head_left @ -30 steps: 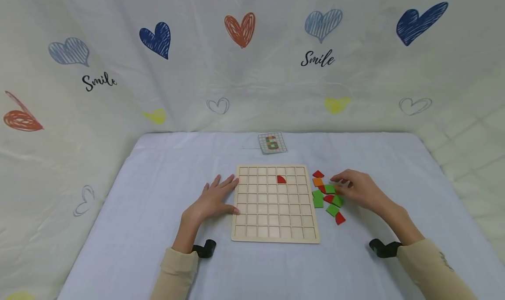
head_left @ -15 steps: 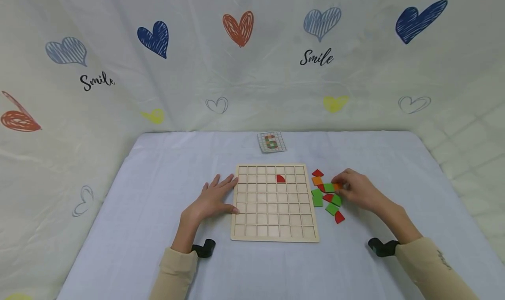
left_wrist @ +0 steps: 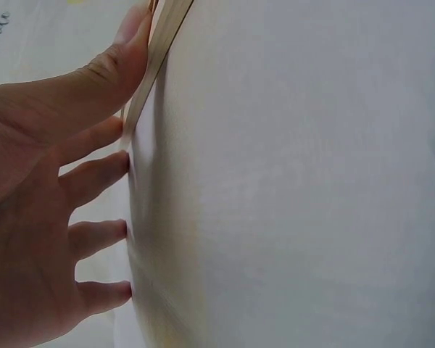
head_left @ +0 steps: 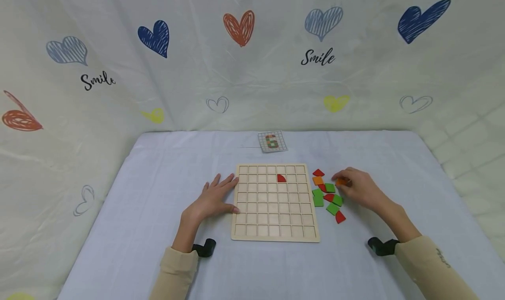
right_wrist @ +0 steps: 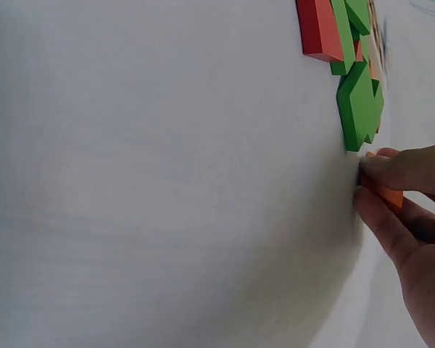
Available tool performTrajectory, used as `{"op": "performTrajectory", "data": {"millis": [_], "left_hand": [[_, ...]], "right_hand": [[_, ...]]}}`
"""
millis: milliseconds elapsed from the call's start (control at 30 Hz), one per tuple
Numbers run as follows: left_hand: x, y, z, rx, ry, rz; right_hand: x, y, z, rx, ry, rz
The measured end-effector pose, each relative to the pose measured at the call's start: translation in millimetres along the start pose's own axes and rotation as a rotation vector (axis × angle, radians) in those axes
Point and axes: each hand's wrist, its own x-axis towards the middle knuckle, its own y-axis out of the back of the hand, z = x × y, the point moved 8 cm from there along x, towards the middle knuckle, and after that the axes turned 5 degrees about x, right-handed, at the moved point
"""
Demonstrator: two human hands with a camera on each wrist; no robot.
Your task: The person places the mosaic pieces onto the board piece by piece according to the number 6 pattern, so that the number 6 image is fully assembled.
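Note:
A wooden grid board (head_left: 275, 238) lies on the cloth, with a red quarter-circle piece (head_left: 281, 178) in one of its upper cells. My left hand (head_left: 213, 199) rests at the board's left side, fingers spread; in the left wrist view its thumb (left_wrist: 105, 80) touches the board's edge. To the right of the board, my right hand (head_left: 359, 187) pinches an orange block (right_wrist: 388, 194) between thumb and fingers, which partly cover it. Beside that hand lie loose red pieces (head_left: 340, 216), green pieces (head_left: 333, 208) and an orange square (head_left: 318, 180).
A small card (head_left: 272, 142) with a colored pattern on a grid lies behind the board. The white cloth (head_left: 165, 155) covers the table, and a curtain (head_left: 189, 72) printed with hearts hangs behind it. Both wrists carry black camera mounts (head_left: 205, 248).
My right hand has taken hold of the orange block and drawn it slightly away from the green piece beside it. The left hand stays on the board's edge.

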Motion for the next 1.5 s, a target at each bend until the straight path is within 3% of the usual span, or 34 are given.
{"op": "performTrajectory", "data": {"millis": [700,933,1500], "left_hand": [[1.6,0.2,-0.8,0.0,0.02,-0.006],[3.0,-0.6,-1.5,0.004,0.022,-0.006],[3.7,-1.2,-3.8,0.026,0.027,-0.002]], "right_hand": [[7.2,5,-4,0.148,-0.066,0.01],[13.8,-3,-9,0.179,-0.101,-0.004],[34.3,-22,-35,0.266,-0.082,-0.037]]}}
